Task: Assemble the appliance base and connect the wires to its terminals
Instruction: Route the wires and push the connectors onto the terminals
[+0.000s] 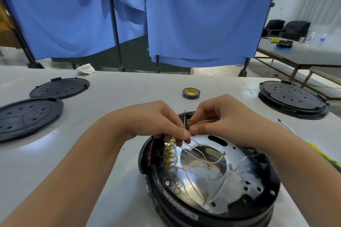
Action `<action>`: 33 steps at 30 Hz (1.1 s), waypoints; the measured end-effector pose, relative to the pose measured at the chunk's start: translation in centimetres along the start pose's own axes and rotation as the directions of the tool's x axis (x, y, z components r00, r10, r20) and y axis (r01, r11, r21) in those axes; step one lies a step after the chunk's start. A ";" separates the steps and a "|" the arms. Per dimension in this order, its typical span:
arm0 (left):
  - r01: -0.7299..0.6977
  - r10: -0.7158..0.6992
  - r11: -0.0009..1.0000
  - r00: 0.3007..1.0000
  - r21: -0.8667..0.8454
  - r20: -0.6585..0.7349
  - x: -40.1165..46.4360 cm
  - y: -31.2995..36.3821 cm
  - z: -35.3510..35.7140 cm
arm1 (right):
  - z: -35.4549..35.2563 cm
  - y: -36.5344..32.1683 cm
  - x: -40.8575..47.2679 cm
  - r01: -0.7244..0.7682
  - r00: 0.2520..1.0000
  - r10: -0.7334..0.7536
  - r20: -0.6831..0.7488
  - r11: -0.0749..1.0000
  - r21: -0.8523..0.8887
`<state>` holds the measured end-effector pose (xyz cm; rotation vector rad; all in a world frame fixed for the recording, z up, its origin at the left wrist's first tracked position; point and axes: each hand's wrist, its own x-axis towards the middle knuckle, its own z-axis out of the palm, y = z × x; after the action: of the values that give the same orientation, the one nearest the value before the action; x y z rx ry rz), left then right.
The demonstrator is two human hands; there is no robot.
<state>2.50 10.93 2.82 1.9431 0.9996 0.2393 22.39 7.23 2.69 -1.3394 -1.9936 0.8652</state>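
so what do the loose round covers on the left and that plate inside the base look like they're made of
The two loose covers look like matte black moulded plastic: dull surface, moulded ribs and holes. The plate inside the appliance base looks like bare metal, probably aluminium or steel: silvery, with a mirror-like centre that reflects the white wires.
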 end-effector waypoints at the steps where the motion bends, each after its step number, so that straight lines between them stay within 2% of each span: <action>1: 0.003 -0.003 1.000 1.000 0.013 -0.005 0.0 0.0 0.1 | 0.0 0.1 0.0 -0.025 1.000 0.025 0.010 1.000 -0.004; 4: 0.004 -0.004 1.000 1.000 0.031 -0.005 -0.1 0.3 0.2 | -0.2 0.2 0.0 -0.073 0.996 0.071 0.050 0.997 0.029; 11: 0.061 -0.058 0.995 0.997 0.078 -0.045 -1.2 0.1 -1.5 | 0.2 0.0 0.2 -0.166 0.983 0.143 0.111 0.959 0.232; 16: 0.224 -0.201 0.962 0.968 0.159 -0.149 -1.3 -1.2 -2.5 | 1.2 -0.2 0.2 -0.250 0.953 0.239 0.187 0.967 0.038; 19: 0.290 -0.259 0.932 0.953 0.219 -0.157 -1.1 -1.7 -2.5 | 1.9 -0.2 0.2 -0.246 0.951 0.250 0.183 0.968 -0.043; 22: 0.323 -0.302 0.908 0.946 0.268 -0.119 -1.0 -1.8 -2.3 | 2.2 -0.4 0.0 -0.211 0.964 0.210 0.163 0.977 -0.012; 26: 0.354 -0.358 0.878 0.932 0.322 -0.050 -1.1 -1.7 -2.2 | 3.0 -0.6 -0.2 -0.175 0.973 0.180 0.141 0.983 -0.052; 33: 0.384 -0.395 0.862 0.918 0.331 -0.035 -0.5 -1.7 -1.7 | 4.2 -0.6 -0.1 -0.165 0.980 0.174 0.096 0.982 -0.090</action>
<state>0.38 12.11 2.50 1.9744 1.4585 -0.2078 18.85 6.10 0.55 -1.5582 -2.0343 0.9569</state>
